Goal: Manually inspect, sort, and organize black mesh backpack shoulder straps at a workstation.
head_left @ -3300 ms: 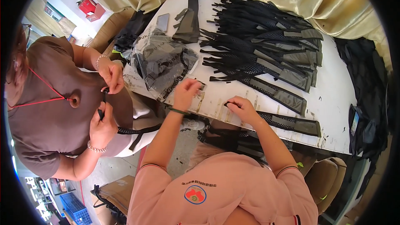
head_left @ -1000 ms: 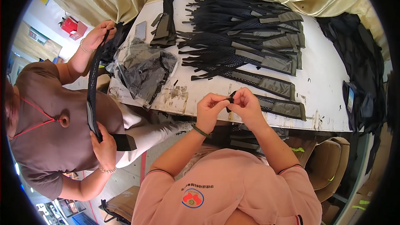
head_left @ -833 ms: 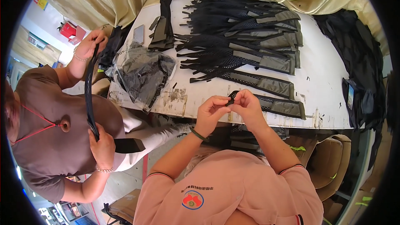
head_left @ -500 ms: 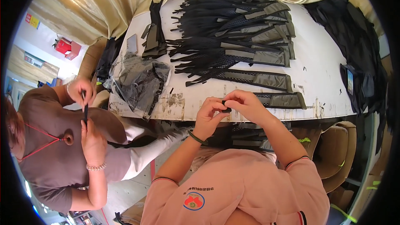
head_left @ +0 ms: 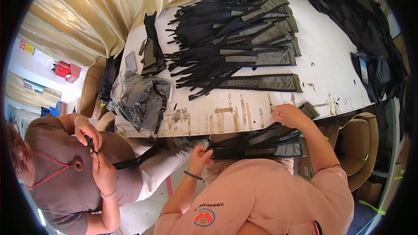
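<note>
My left hand is closed at the ends of black mesh straps over my lap, its fingers pinching the thin black tips. My right hand is closed at the table's front edge, gripping a black mesh strap whose grey panel end sticks out to its right. More straps with grey panels lie across my lap below the table edge. On the table, just beyond my right hand, is a single mesh strap laid flat.
A large pile of straps covers the white table. Left of it are a small strap bundle, a phone-like slab and a clear plastic bag. Black fabric heaps at right, above a cardboard box. A co-worker handles a black strap at left.
My hands were together at the table edge, working a small black piece. Now they are apart: the left has dropped to my lap, the right has moved right, and the nearest strap has left the tabletop.
</note>
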`<action>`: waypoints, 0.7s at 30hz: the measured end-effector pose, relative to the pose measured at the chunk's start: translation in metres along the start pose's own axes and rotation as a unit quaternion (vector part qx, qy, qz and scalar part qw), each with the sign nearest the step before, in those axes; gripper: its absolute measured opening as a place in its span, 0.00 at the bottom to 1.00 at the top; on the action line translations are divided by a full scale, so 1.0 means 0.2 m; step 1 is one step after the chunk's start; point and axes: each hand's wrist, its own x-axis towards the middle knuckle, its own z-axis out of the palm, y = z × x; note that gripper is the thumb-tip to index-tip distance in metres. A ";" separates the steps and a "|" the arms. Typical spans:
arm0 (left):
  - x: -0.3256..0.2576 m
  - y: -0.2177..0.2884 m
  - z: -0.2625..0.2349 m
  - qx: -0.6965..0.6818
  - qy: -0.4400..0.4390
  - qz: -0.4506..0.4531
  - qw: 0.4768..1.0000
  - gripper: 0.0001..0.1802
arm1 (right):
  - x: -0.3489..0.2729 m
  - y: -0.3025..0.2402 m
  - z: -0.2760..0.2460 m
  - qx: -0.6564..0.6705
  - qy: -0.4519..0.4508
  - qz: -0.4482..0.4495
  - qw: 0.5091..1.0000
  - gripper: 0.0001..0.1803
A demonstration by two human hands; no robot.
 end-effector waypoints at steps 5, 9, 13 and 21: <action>0.08 0.17 0.01 0.358 0.124 0.246 0.892 0.08 | 0.16 -0.09 -0.04 -0.131 0.281 -0.106 0.945 0.15; 0.25 0.44 0.33 -0.048 -0.144 -0.042 0.988 0.14 | 0.33 -0.02 0.08 -0.248 0.197 -0.070 0.946 0.18; 0.55 0.40 0.48 -0.175 -0.119 -0.056 0.976 0.17 | 0.25 0.02 0.06 -0.178 0.191 -0.160 0.952 0.16; 0.76 0.39 0.47 -0.263 -0.067 -0.046 0.961 0.18 | 0.11 0.07 0.03 -0.106 0.235 -0.081 0.963 0.18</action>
